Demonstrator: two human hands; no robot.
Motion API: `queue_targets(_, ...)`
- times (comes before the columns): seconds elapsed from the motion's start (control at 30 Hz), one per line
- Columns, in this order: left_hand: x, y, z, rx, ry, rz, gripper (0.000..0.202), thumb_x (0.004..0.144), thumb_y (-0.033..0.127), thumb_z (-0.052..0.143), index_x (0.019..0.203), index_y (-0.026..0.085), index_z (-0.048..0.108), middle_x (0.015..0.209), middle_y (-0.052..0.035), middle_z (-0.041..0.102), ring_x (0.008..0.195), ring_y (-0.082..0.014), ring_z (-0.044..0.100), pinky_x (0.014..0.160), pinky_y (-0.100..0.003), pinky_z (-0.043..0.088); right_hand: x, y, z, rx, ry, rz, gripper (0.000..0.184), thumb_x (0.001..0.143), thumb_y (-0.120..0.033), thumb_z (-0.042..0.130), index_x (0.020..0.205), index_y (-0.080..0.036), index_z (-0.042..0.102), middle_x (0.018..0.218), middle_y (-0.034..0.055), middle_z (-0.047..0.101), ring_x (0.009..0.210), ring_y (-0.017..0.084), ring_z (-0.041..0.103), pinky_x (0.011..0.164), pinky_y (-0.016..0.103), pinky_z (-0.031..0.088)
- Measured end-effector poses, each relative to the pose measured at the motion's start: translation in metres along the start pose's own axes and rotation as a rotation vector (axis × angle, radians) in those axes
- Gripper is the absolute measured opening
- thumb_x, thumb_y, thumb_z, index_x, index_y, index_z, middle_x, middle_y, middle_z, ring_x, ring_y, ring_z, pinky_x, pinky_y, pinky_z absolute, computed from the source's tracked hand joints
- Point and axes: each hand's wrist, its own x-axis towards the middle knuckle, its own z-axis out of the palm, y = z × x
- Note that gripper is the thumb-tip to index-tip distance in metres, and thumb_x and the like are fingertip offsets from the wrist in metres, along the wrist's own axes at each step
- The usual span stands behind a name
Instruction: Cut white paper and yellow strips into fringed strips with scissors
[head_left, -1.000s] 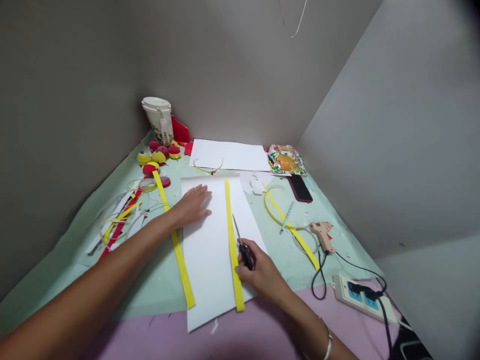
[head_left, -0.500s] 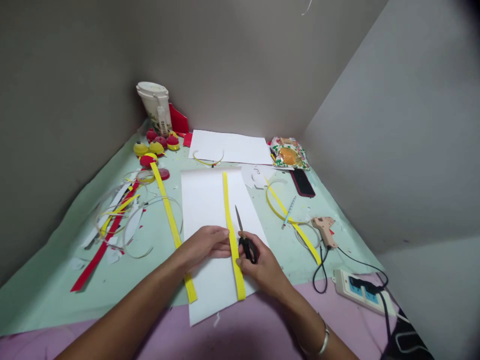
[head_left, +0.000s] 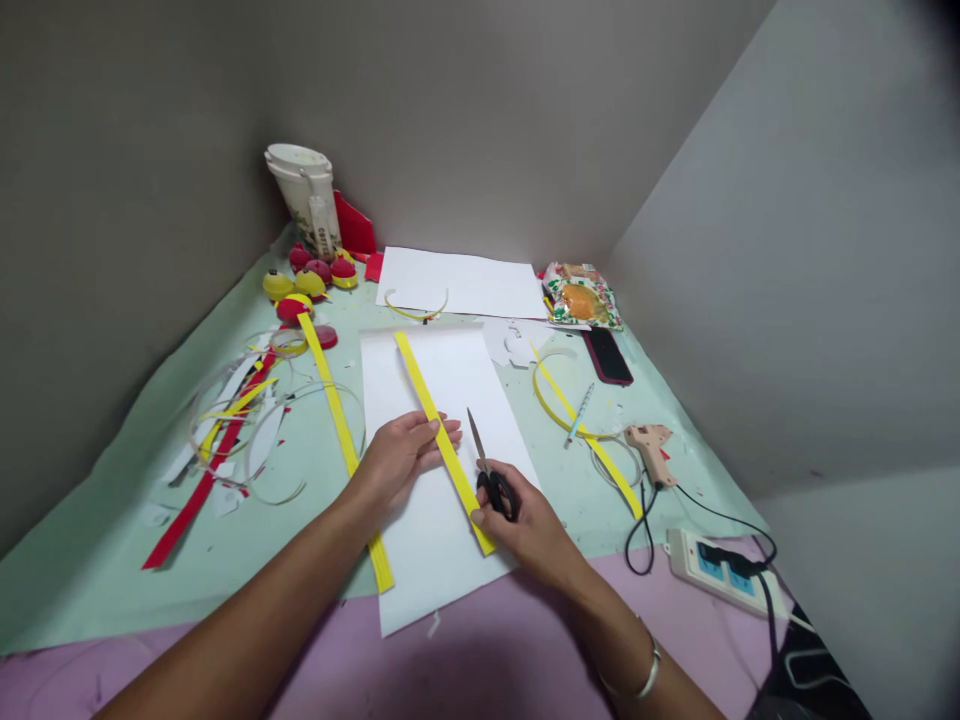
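A long white paper sheet (head_left: 420, 530) lies in front of me with a yellow strip (head_left: 420, 385) slanting across it. My left hand (head_left: 405, 455) pinches the strip's middle, fingers closed over it. My right hand (head_left: 529, 525) grips black-handled scissors (head_left: 487, 475), blades closed and pointing away from me, and also touches the near end of the strip. A second yellow strip (head_left: 337, 420) lies along the sheet's left edge, under my left wrist.
Red and yellow paper scraps (head_left: 225, 430) lie at left, small red and yellow domes (head_left: 307, 285) and a cup (head_left: 304, 195) at the back. Another white sheet (head_left: 465, 285), a snack packet (head_left: 581, 300), a phone (head_left: 607, 355), a glue gun (head_left: 651, 450) and a power strip (head_left: 724, 575) are at right.
My left hand came back from the sheet's left side to the yellow strip and took hold of it. The strip's far end has swung to the left and it now lies slanted.
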Motion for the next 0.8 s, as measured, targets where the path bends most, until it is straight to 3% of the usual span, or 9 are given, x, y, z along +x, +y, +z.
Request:
queue_targets(0.23,0.008,0.001,-0.003,-0.032,0.023,0.076,0.013,0.086,0.011,0.062,0.099,0.008,0.063,0.106,-0.0196,0.074,0.097,-0.0246,0.072,0.096,-0.041,0.056,-0.002,-0.004,-0.004,0.228,-0.072,0.094,0.059,0.071,-0.018,0.069,0.128,-0.022,0.053,0.093,-0.0009,0.056,0.074,0.013,0.058,0.066,0.029,0.054)
queue_targets(0.33,0.007,0.002,-0.003,-0.034,0.005,0.088,0.013,0.087,0.015,0.062,0.099,0.009,0.063,0.107,-0.0187,0.074,0.100,-0.0250,0.072,0.098,-0.041,0.054,-0.001,-0.002,-0.004,0.230,-0.033,0.092,0.060,0.069,-0.016,0.070,0.126,-0.022,0.054,0.092,-0.0014,0.055,0.069,0.012,0.057,0.066,0.031,0.055)
queue_targets(0.5,-0.013,-0.004,-0.004,0.010,-0.246,-0.055,0.025,0.088,0.033,0.065,0.096,0.009,0.067,0.103,-0.0180,0.075,0.104,-0.0285,0.070,0.098,-0.045,0.053,0.002,0.003,-0.004,0.191,0.052,0.039,0.058,0.072,-0.017,0.067,0.128,-0.022,0.051,0.092,-0.0008,0.059,0.069,0.013,0.060,0.066,0.032,0.056)
queue_targets(0.6,-0.026,-0.010,-0.001,0.107,-0.391,-0.169,0.027,0.081,0.033,0.073,0.098,0.011,0.069,0.103,-0.0149,0.076,0.099,-0.0270,0.072,0.099,-0.044,0.051,0.002,0.004,-0.003,0.145,0.062,0.001,0.058,0.074,-0.016,0.066,0.130,-0.022,0.050,0.091,-0.0002,0.063,0.073,0.014,0.062,0.070,0.031,0.056)
queue_targets(0.67,-0.032,-0.015,0.003,0.169,-0.419,-0.215,0.028,0.076,0.030,0.077,0.097,0.013,0.070,0.101,-0.0131,0.077,0.097,-0.0254,0.072,0.099,-0.041,0.051,0.001,0.003,-0.002,0.117,0.076,-0.024,0.059,0.075,-0.014,0.066,0.131,-0.021,0.050,0.092,0.0006,0.065,0.078,0.015,0.064,0.075,0.031,0.055)
queue_targets(0.8,-0.032,-0.020,0.008,0.221,-0.357,-0.220,0.023,0.073,0.028,0.079,0.089,0.014,0.071,0.096,-0.0112,0.078,0.090,-0.0231,0.073,0.093,-0.036,0.054,-0.001,-0.001,-0.003,0.124,0.090,-0.036,0.060,0.075,-0.015,0.070,0.131,-0.021,0.049,0.095,0.0021,0.067,0.088,0.017,0.065,0.081,0.032,0.054)
